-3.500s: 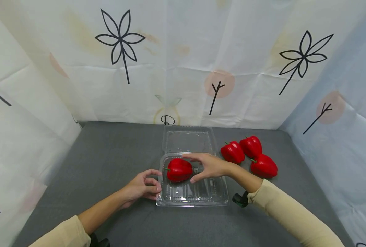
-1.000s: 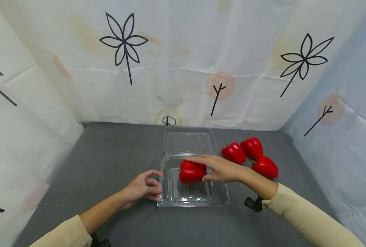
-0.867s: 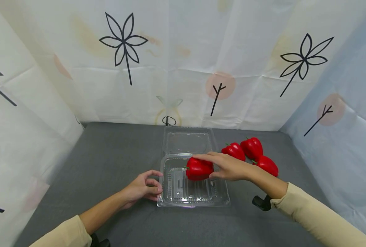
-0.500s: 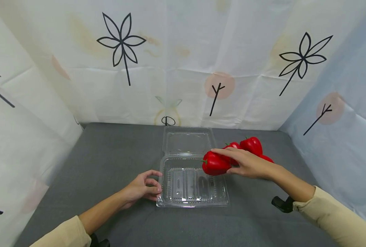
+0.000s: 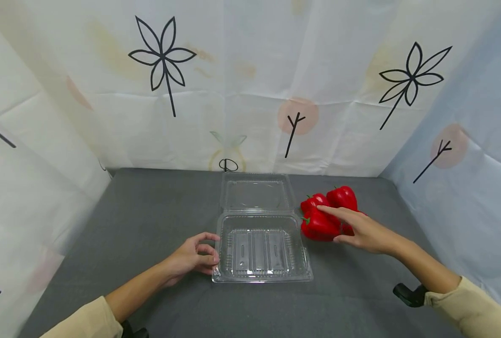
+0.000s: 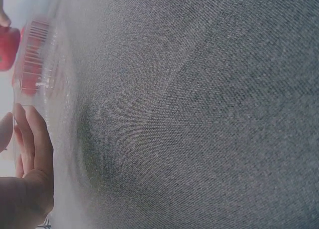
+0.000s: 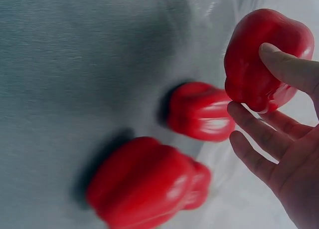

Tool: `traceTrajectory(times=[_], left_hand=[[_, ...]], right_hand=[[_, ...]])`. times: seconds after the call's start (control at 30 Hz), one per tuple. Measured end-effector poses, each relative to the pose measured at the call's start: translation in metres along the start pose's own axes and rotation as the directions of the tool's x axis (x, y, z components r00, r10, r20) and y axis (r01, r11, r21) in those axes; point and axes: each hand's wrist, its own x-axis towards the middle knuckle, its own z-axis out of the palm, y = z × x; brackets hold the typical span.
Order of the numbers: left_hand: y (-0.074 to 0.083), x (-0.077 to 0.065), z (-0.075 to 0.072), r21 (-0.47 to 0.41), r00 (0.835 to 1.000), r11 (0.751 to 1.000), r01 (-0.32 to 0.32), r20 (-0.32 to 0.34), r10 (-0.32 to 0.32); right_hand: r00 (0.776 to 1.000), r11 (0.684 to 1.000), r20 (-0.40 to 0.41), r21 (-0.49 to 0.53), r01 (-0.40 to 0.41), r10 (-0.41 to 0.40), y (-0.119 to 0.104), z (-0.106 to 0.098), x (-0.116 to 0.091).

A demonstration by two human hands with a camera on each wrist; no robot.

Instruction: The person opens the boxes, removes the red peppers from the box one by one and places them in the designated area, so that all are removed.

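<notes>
My right hand [image 5: 364, 230] grips a red bell pepper [image 5: 318, 228] with a green stem, thumb on one side and fingers on the other. This pepper is to the right of a clear plastic clamshell container [image 5: 260, 280], in front of the other peppers in the head view. The right wrist view shows the held pepper [image 7: 246, 64] raised above the table, thumb across its side. At the container's left rim, my left hand [image 5: 193, 257] pinches the edge between thumb and fingers. The container's base has nothing in it, and its lid [image 5: 256, 196] lies folded back.
Behind the held pepper are a red pepper [image 5: 314, 201] and another pepper [image 5: 343, 197]. A third is mostly hidden by the right hand. Patterned white cloth [image 5: 250, 94] walls the grey table [image 5: 161, 202] at the back and sides.
My right hand has taken hold of the pepper that was in the container, lifted it out and carried it right toward the other peppers. My left hand has stayed at the rim.
</notes>
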Motion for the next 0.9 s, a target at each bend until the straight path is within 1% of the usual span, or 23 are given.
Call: traceTrajectory(times=[0.27, 0.5, 0.63, 0.9], left_hand=[[0.000, 0.000, -0.002, 0.000, 1.000, 1.000, -0.009, 0.017, 0.009], [0.000, -0.001, -0.002, 0.001, 1.000, 1.000, 0.000, 0.005, 0.000], [0.000, -0.001, -0.003, -0.001, 1.000, 1.000, -0.001, 0.006, 0.001], [0.000, -0.002, -0.002, -0.011, 1.000, 1.000, -0.005, -0.003, 0.005]], right_hand=[[1.000, 0.999, -0.026, 0.041, -0.012, 0.013, 0.018, 0.019, -0.018], [0.999, 0.997, -0.024, 0.069, -0.046, 0.048, 0.024, 0.028, -0.025], [0.997, 0.995, -0.047, 0.080, -0.061, 0.065, 0.030, 0.037, -0.027], [0.991, 0.998, -0.120, 0.013, -0.065, 0.066, 0.036, 0.057, -0.027]])
